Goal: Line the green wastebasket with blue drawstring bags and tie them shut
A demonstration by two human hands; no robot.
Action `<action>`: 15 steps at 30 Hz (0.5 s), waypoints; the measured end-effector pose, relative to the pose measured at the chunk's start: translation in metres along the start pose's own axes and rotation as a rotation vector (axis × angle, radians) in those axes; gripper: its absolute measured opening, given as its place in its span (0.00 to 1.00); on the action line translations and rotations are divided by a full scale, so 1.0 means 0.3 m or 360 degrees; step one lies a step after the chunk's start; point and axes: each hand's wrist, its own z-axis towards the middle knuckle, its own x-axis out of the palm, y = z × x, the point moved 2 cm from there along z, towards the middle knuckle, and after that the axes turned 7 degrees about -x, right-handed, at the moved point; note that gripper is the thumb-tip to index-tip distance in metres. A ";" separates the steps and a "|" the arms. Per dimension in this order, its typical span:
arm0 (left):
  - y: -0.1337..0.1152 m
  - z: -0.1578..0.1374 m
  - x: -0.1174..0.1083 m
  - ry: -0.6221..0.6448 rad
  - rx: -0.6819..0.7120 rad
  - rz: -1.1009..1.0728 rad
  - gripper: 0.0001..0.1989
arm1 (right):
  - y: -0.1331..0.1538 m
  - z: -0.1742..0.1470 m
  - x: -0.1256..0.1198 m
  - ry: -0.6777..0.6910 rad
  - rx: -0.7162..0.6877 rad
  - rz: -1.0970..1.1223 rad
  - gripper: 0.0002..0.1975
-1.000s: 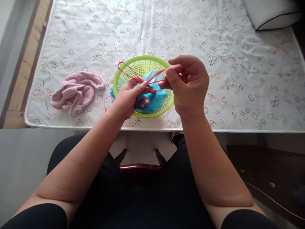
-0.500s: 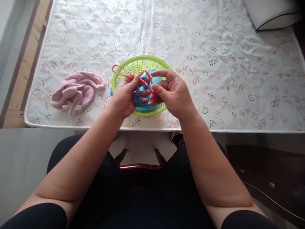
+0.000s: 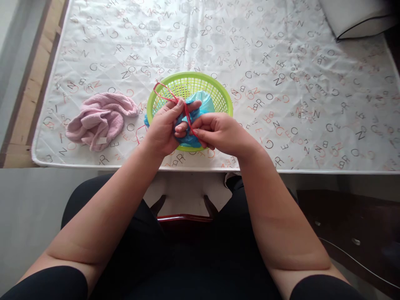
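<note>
My left hand point(image 3: 162, 129) is closed in front of the green basket point(image 3: 230, 98), its thumb pressing on a red string point(image 3: 188, 116). One loop of the string stands out up and to the left of that thumb. A blue plastic bag point(image 3: 204, 101) lies in the basket, and part of it is bunched at my left fingers. My right hand point(image 3: 228, 135) pinches the lower end of the string between thumb and forefinger. The bag's lower part is partly hidden behind both hands.
A crumpled pink towel point(image 3: 100, 118) lies left of the basket on the letter-printed table cover point(image 3: 306, 104). Past the basket's left rim show a bit of blue plastic point(image 3: 146, 121) and red string. A white object with black edging point(image 3: 359, 21) sits at the far right corner.
My right hand has moved slightly down, and the string between the hands, looped before, is now drawn narrow and downward. The left loop has shifted a little right and up. The basket's right rim shows more.
</note>
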 end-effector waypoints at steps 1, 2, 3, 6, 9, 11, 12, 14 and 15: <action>-0.001 -0.001 0.004 0.0012 -0.0008 -0.0014 0.19 | -0.003 -0.001 0.001 0.0036 0.0016 0.0016 0.18; -0.004 -0.004 0.009 0.0016 -0.0014 -0.0022 0.19 | -0.003 -0.001 -0.001 0.0045 0.0011 0.0027 0.19; -0.008 -0.007 0.015 0.0011 -0.0018 -0.0024 0.19 | -0.001 -0.002 -0.005 0.0020 -0.0021 0.0029 0.19; -0.024 -0.020 0.042 -0.0012 -0.0027 -0.0031 0.19 | 0.016 0.000 -0.029 -0.0339 -0.0249 -0.0019 0.20; -0.031 -0.036 0.069 0.0014 -0.0046 -0.0023 0.18 | 0.027 0.004 -0.047 -0.0781 -0.0469 -0.0110 0.21; -0.027 -0.043 0.080 0.0054 -0.0054 0.0011 0.18 | 0.021 0.013 -0.043 -0.0768 -0.0512 -0.0097 0.23; -0.024 -0.046 0.083 0.0075 -0.0055 0.0034 0.18 | 0.014 0.019 -0.037 -0.0674 -0.0493 -0.0055 0.25; -0.015 -0.047 0.082 0.0124 -0.0048 0.0085 0.20 | -0.006 0.028 -0.027 -0.0457 -0.0402 0.0070 0.29; -0.011 -0.046 0.079 0.0153 -0.0041 0.0114 0.21 | -0.015 0.029 -0.026 -0.0376 -0.0355 0.0130 0.30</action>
